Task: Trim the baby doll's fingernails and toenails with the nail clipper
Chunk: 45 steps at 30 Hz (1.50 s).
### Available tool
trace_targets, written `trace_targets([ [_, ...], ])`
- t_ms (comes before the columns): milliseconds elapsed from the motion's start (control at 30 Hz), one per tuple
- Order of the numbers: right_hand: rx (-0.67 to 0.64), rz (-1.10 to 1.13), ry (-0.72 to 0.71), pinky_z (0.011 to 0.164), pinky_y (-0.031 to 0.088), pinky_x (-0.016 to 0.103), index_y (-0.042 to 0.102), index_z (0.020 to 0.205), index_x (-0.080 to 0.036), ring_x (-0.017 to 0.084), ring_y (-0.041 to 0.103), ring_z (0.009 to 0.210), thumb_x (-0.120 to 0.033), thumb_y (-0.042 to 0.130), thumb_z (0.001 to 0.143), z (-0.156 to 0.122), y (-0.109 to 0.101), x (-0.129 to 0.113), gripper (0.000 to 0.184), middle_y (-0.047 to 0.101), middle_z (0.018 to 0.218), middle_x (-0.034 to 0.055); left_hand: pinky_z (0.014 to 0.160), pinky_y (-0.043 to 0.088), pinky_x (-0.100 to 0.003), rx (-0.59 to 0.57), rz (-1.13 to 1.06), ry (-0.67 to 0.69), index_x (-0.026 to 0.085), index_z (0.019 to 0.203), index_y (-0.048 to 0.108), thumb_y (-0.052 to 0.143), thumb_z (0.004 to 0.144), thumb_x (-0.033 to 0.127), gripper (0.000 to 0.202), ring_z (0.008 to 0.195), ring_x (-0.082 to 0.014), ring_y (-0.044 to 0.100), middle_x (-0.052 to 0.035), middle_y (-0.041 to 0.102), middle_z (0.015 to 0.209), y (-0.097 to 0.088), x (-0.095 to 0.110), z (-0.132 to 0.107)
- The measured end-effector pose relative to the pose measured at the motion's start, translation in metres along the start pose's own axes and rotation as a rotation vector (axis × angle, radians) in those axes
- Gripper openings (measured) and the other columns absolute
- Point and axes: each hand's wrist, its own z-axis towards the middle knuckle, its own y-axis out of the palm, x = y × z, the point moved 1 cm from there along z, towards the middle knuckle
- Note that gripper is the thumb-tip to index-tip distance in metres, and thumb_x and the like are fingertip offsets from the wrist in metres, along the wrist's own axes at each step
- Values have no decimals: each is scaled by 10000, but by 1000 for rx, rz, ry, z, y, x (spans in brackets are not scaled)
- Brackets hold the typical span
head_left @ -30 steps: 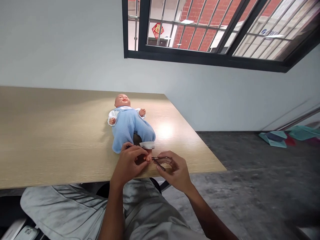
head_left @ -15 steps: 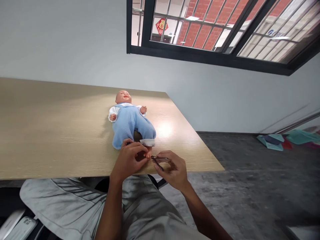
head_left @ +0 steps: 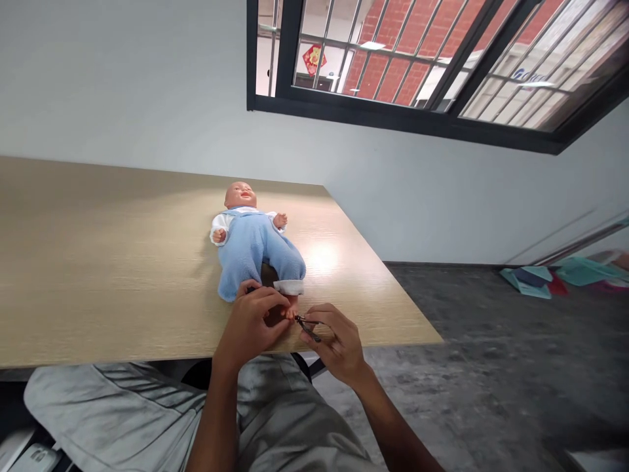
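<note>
A baby doll (head_left: 250, 246) in blue overalls and a white shirt lies on its back on the table, feet toward me. My left hand (head_left: 254, 321) is closed around the doll's foot (head_left: 291, 309) below the rolled white cuff, its thumb and fingers pinching near the toes. Between the thumb and fingers of my right hand (head_left: 339, 344) is a small dark metal nail clipper (head_left: 308, 326). Its tip touches or nearly touches the toes; the exact contact is too small to tell. The doll's other foot is hidden behind my left hand.
The wooden table (head_left: 108, 262) has its front edge just before my lap and its right edge beyond the clipper. A barred window (head_left: 407, 59) is in the wall behind. Teal and red items (head_left: 535, 280) lie on the dark floor at right.
The clipper's handles have come closer together in my right hand, its tip staying at the toes. My left hand keeps hold of the foot. The whole view has shifted slightly.
</note>
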Motion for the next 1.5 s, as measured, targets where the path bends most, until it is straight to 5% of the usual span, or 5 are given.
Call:
trace_targets([
  [333, -8, -52, 49, 741, 547, 263, 552, 1183, -244, 184, 655, 901, -360, 683, 930, -5, 6, 3, 307, 632, 1050, 61, 922, 288, -356, -16, 0, -14, 232, 840, 665, 737, 787, 131, 135, 770, -124, 598, 83, 698, 852, 1, -1, 1],
  [700, -5, 34, 21, 715, 544, 234, 587, 1088, -232, 156, 623, 887, -161, 629, 930, 3, 15, -2, 178, 606, 1030, 56, 940, 291, -372, -35, -9, -26, 234, 845, 679, 703, 822, 151, 90, 767, -140, 594, 51, 704, 857, 1, 0, 1],
  [1167, -64, -79, -64, 716, 545, 270, 610, 1164, -220, 181, 635, 911, -177, 615, 926, 7, 27, -2, 242, 599, 1074, 85, 962, 304, -395, -28, -68, -26, 220, 836, 653, 725, 761, 51, 199, 799, -137, 624, 61, 719, 889, 0, 0, 0],
  [1400, 144, 26, 6, 793, 591, 290, 601, 1194, -230, 205, 662, 991, -230, 724, 887, 12, 20, -4, 331, 648, 1097, 84, 1131, 345, -434, 47, -37, 57, 234, 985, 658, 786, 765, 172, 262, 1298, -252, 474, -47, 678, 1127, -16, -12, -13],
  [1500, 74, 69, -51, 914, 580, 352, 587, 1183, -235, 221, 660, 1063, -214, 732, 885, 17, 21, -3, 332, 670, 1115, 82, 1160, 300, -536, 93, 130, -16, 230, 960, 676, 774, 756, 181, 231, 1427, -329, 296, -101, 518, 1389, -24, -14, -19],
])
